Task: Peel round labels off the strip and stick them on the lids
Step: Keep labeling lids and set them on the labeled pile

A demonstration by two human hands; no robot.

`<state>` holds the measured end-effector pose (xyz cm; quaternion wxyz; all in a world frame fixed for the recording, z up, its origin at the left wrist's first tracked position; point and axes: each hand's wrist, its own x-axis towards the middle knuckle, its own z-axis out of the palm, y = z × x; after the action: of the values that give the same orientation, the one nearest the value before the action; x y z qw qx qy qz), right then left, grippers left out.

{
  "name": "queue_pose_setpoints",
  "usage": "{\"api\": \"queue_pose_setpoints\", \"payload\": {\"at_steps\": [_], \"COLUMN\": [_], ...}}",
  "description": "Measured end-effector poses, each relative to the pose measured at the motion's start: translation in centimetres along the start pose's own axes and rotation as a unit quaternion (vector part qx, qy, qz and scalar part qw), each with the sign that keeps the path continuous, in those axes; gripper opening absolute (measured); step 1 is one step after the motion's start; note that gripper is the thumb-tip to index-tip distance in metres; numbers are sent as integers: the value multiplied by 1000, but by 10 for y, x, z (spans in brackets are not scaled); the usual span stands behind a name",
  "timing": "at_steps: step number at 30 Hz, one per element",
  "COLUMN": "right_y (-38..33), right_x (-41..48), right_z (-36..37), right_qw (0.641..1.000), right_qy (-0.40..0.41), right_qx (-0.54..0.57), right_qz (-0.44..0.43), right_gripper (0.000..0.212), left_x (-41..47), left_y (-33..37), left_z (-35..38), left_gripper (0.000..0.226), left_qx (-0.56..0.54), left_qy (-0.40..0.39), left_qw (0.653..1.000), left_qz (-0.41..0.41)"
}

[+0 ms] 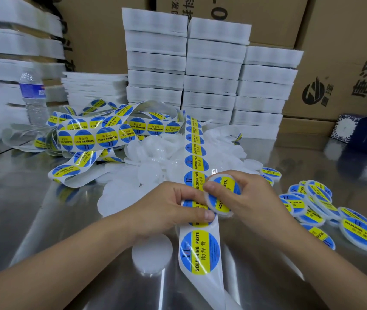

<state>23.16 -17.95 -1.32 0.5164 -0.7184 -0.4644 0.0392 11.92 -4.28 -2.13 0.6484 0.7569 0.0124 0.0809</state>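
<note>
Where the two hands meet at the middle of the shiny steel tabletop [32,186], the items stand as follows. Left hand [166,209]: thumb and fingers pinched together on the white backing strip of round blue-and-yellow "SOLDERING PASTE" labels [197,153], pressing it against the table. Right hand [242,198]: fingers and thumb closed around the rim of a round translucent white plastic lid [221,195], held tilted just above the strip, a label already covering its face. Strip: runs from the near edge, under both hands, away to a loose tangled heap of label strip [93,133] at the left rear. One large label [200,251] lies on the strip nearest the camera. Heap of bare translucent lids [155,157]: behind the hands, touching the strip. One bare lid [152,253]: alone, just left of the strip, near side. Pile of labelled lids [325,209]: right of the right hand, overlapping. Clear plastic water bottle with blue wrapper [32,95]: upright, far left. Stacks of white foam trays [211,70]: rear centre, before brown cardboard cartons [343,63].
</note>
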Motion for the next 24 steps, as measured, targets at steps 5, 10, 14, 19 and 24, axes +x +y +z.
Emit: {"api": "queue_pose_setpoints", "payload": {"at_steps": [5, 10, 14, 19, 24], "right_y": [2, 0, 0, 10, 31], "right_x": [2, 1, 2, 16, 23], "right_z": [-1, -2, -5, -37, -77], "right_qw": [1000, 999, 998, 965, 886], "right_qy": [11, 9, 14, 136, 130], "right_qx": [-3, -48, -59, -214, -389], "right_qz": [8, 7, 21, 62, 216], "right_gripper": [46, 69, 61, 48, 33], "left_x": [1, 2, 3, 2, 0], "left_y": [-1, -3, -3, 0, 2], "left_z": [1, 1, 2, -1, -1], "left_gripper": [12, 8, 14, 24, 48], "left_qx": [10, 11, 2, 16, 24], "left_qy": [11, 16, 35, 36, 72], "left_qw": [1000, 1000, 999, 999, 997], "left_qz": [3, 3, -3, -24, -3]}}
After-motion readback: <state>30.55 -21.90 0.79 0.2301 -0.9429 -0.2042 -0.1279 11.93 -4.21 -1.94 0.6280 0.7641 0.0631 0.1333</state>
